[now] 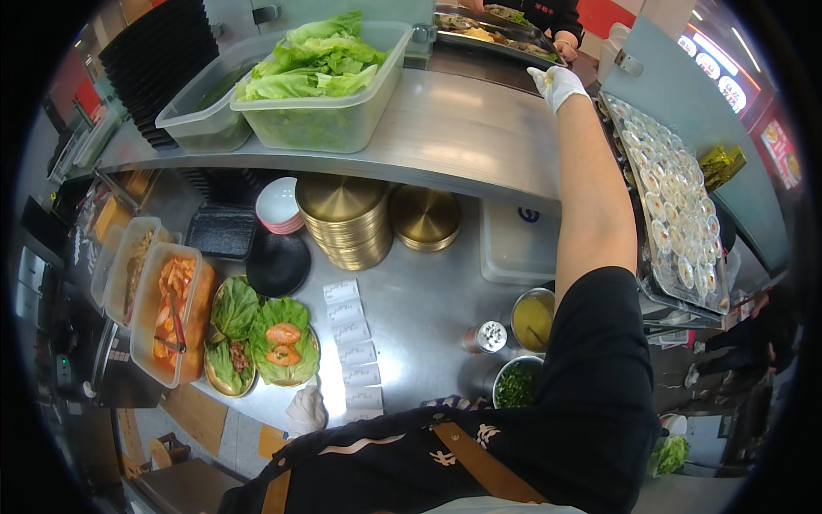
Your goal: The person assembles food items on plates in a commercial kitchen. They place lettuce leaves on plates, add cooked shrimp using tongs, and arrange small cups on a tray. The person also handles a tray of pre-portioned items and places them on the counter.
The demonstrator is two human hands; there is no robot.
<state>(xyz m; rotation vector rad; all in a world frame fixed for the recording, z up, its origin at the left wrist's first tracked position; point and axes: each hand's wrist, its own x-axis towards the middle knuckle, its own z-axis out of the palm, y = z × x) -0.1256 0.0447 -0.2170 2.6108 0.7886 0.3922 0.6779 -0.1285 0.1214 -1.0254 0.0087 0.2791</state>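
My right hand [561,87], in a thin white glove, is stretched out over the steel shelf, close to the near edge of a dark tray of food [497,38]. Its fingers are apart, with yellowish specks on the glove. At the counter's front edge is my gloved left hand [306,413], just below a gold plate; the crinkled glove hides how its fingers lie. That plate carries lettuce [295,319] topped by two orange-red pieces of food [282,343]. Beside it, a second gold plate [231,393] holds lettuce leaves and a small brownish-red heap [241,360].
A tub of lettuce [312,128] stands on the shelf. Below are stacked gold plates [342,218], a kimchi-like tub with tongs [197,300], paper slips [351,332], a shaker [490,337], a yellow sauce pot [533,321] and chopped greens [518,385]. Many small cups [672,197] fill a right-hand tray.
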